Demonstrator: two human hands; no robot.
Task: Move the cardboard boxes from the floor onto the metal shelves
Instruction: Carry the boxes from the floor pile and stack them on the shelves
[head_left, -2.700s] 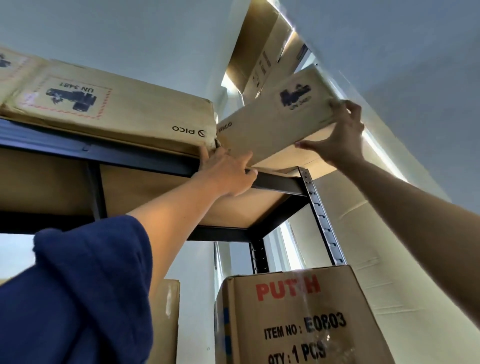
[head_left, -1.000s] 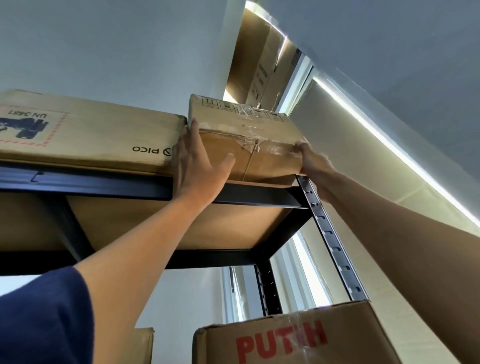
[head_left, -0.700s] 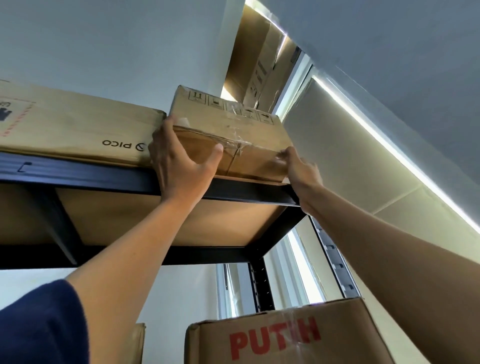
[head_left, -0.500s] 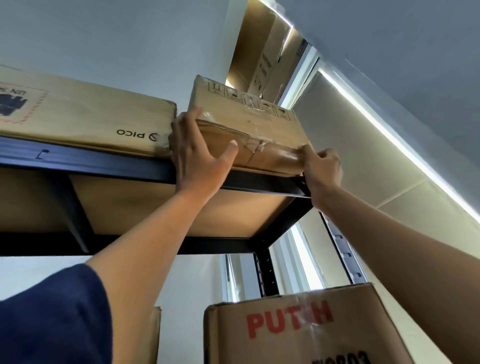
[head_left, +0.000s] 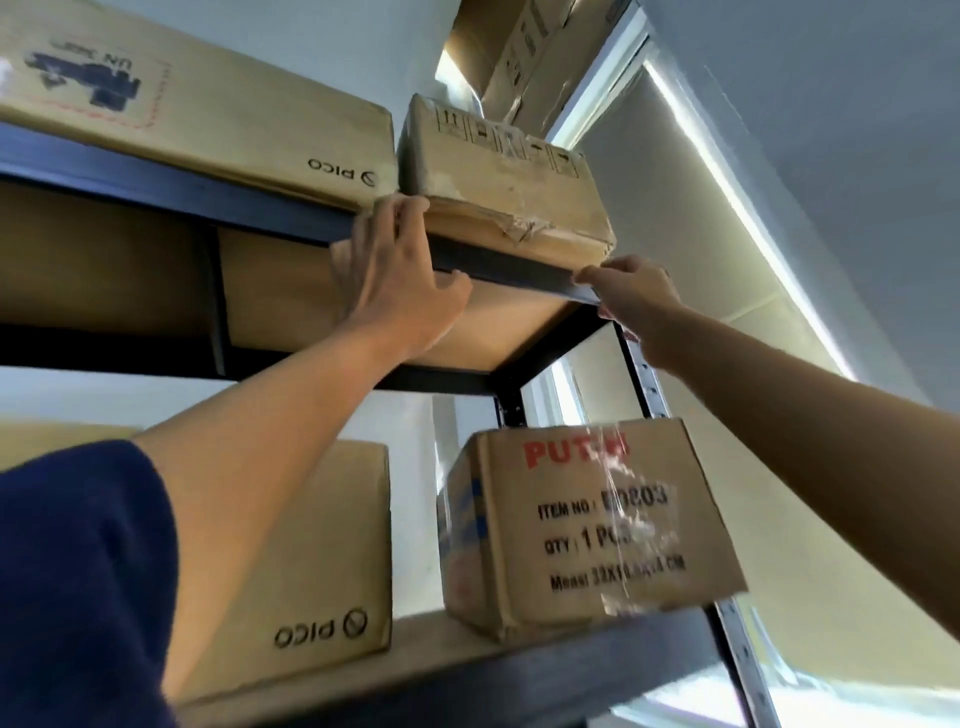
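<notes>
Left of the taped box (head_left: 501, 192), a flat PICO box (head_left: 208, 114) is seen lying on the same top shelf rail (head_left: 498, 267), the two touching. Below the taped box's left corner the left hand (head_left: 395, 275) is raised with fingers straight, fingertips at its edge, nothing gripped; below its right corner the right hand (head_left: 631, 301) is loosely curled, holding nothing. The taped box overhangs the rail, so it could be tipped off by a brush from either hand.
</notes>
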